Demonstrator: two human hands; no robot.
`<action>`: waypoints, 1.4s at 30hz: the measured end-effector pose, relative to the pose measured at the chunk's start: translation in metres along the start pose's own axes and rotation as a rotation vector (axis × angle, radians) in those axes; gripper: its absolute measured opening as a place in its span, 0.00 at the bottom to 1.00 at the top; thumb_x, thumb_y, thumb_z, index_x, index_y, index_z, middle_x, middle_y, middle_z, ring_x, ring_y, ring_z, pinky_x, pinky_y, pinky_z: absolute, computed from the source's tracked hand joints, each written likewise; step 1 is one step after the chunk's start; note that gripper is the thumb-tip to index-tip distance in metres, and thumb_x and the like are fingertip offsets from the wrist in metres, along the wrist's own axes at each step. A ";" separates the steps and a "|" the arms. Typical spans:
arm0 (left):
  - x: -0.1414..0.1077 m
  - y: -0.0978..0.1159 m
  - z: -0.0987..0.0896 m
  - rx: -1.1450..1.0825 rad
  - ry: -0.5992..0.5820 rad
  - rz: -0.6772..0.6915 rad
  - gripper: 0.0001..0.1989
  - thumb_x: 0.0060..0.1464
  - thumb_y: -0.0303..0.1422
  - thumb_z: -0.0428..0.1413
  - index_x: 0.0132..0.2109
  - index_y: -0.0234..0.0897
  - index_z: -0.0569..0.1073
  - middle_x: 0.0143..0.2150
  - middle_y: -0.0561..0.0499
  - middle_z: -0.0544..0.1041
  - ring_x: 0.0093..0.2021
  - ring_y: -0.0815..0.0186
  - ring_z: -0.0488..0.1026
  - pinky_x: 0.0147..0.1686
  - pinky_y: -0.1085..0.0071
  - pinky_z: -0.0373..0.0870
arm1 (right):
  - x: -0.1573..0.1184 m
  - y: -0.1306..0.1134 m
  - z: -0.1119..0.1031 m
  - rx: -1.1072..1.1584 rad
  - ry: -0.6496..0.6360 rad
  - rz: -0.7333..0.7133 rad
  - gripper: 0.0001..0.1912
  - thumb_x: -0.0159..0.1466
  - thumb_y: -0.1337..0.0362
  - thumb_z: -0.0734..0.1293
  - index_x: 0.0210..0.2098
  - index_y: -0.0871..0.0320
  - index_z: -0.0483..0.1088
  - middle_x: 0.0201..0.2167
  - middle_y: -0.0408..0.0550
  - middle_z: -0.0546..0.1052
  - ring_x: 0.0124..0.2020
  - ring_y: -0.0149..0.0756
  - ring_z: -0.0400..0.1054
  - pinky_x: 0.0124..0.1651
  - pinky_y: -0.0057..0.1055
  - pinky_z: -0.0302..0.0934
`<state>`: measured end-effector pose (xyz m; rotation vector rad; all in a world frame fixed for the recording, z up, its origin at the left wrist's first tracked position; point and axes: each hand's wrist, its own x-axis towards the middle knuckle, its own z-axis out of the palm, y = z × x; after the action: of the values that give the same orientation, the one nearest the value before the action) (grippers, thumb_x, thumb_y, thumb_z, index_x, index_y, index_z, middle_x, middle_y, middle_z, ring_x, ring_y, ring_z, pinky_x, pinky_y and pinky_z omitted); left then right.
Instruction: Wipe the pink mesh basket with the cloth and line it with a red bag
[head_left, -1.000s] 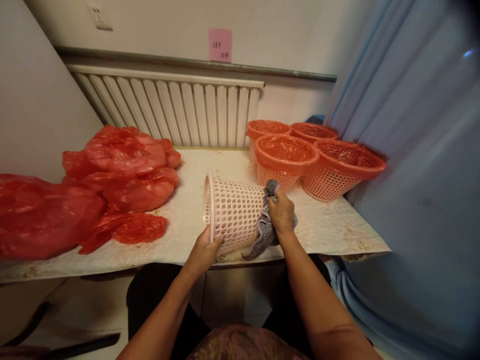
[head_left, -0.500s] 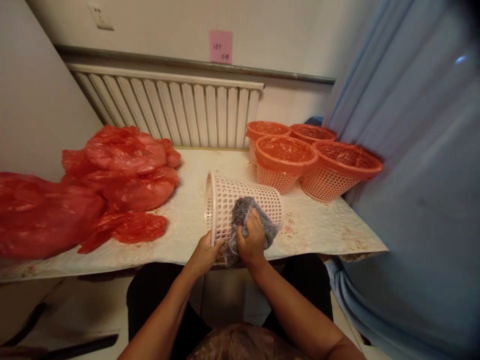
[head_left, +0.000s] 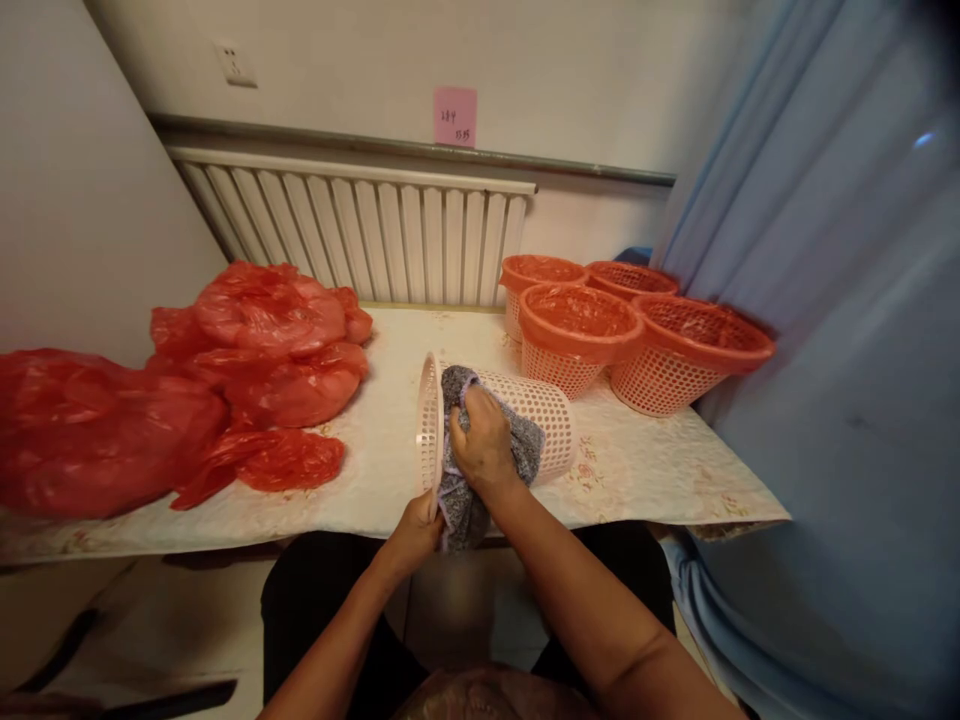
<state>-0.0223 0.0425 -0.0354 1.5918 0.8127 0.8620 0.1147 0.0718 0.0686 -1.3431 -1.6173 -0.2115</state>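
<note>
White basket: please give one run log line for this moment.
left hand grips white basket by rim; right hand holds gray cloth against it; basket on its side

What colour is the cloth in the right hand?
The cloth is mottled grey with a pale purple edge, seen best in the head view.

The table (head_left: 675,470) spans the middle of the frame. At its centre the basket (head_left: 553,415) lies sideways, mouth to the left; over it lies the cloth (head_left: 526,445), beneath the right hand (head_left: 484,435). The left hand (head_left: 416,530) is at the rim's lower end. Bags (head_left: 277,310) cover the table's left end. Right of centre stand four bins (head_left: 566,372), two before two, with liners (head_left: 581,310) in them. Behind the table is the radiator (head_left: 367,230), below the pipe (head_left: 337,142). On the wall (head_left: 585,80) are the note (head_left: 455,117), upper centre, and the socket (head_left: 236,65), upper left. The curtain (head_left: 840,350) hangs at right.
</note>
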 end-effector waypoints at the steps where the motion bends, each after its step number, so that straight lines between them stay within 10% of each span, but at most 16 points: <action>1: 0.000 0.004 -0.001 -0.007 0.003 -0.026 0.13 0.52 0.37 0.57 0.43 0.34 0.76 0.36 0.48 0.80 0.41 0.58 0.75 0.48 0.60 0.71 | -0.001 -0.001 -0.002 0.006 -0.012 -0.020 0.08 0.65 0.68 0.56 0.31 0.58 0.64 0.31 0.51 0.70 0.37 0.41 0.64 0.44 0.38 0.62; 7: 0.012 0.056 0.004 -0.113 0.145 -0.081 0.21 0.45 0.34 0.61 0.48 0.33 0.72 0.31 0.53 0.78 0.30 0.64 0.73 0.36 0.68 0.72 | -0.010 -0.002 -0.025 0.113 -0.193 -0.097 0.16 0.62 0.63 0.63 0.49 0.62 0.64 0.48 0.57 0.71 0.55 0.45 0.62 0.64 0.46 0.51; 11: 0.028 0.077 0.010 -0.213 0.188 0.003 0.23 0.47 0.34 0.59 0.52 0.34 0.70 0.39 0.50 0.80 0.41 0.61 0.75 0.43 0.67 0.72 | -0.014 0.004 -0.032 0.127 -0.249 -0.135 0.22 0.58 0.68 0.61 0.53 0.62 0.63 0.53 0.57 0.69 0.60 0.45 0.57 0.68 0.47 0.45; 18: 0.031 0.058 0.002 -0.112 0.186 0.039 0.23 0.53 0.34 0.55 0.56 0.33 0.68 0.54 0.44 0.75 0.57 0.56 0.69 0.58 0.61 0.63 | -0.009 0.032 -0.027 0.159 -0.217 -0.089 0.22 0.52 0.74 0.59 0.47 0.58 0.67 0.47 0.53 0.72 0.52 0.43 0.63 0.58 0.41 0.58; 28: 0.022 0.049 -0.001 -0.003 0.149 0.015 0.22 0.55 0.37 0.53 0.55 0.30 0.68 0.52 0.42 0.76 0.53 0.55 0.71 0.58 0.58 0.63 | -0.030 0.141 -0.064 -0.185 0.075 0.413 0.08 0.54 0.67 0.58 0.32 0.56 0.65 0.30 0.47 0.69 0.34 0.39 0.62 0.41 0.34 0.58; 34: 0.018 0.035 -0.004 0.032 0.084 0.005 0.20 0.56 0.38 0.52 0.53 0.30 0.70 0.51 0.42 0.77 0.52 0.55 0.73 0.56 0.59 0.65 | -0.065 0.099 -0.045 -0.163 0.159 0.270 0.17 0.55 0.69 0.58 0.43 0.59 0.67 0.42 0.56 0.73 0.47 0.46 0.65 0.52 0.44 0.61; 42: 0.005 0.021 0.001 0.007 0.035 0.042 0.17 0.56 0.36 0.53 0.50 0.33 0.73 0.49 0.45 0.78 0.50 0.56 0.73 0.54 0.61 0.67 | -0.051 0.009 -0.012 0.122 -0.051 -0.181 0.28 0.53 0.74 0.59 0.53 0.60 0.64 0.53 0.57 0.70 0.60 0.48 0.60 0.63 0.51 0.55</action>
<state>-0.0180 0.0428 -0.0146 1.6092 0.8098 0.9200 0.1236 0.0337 0.0327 -1.1186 -1.7670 -0.1849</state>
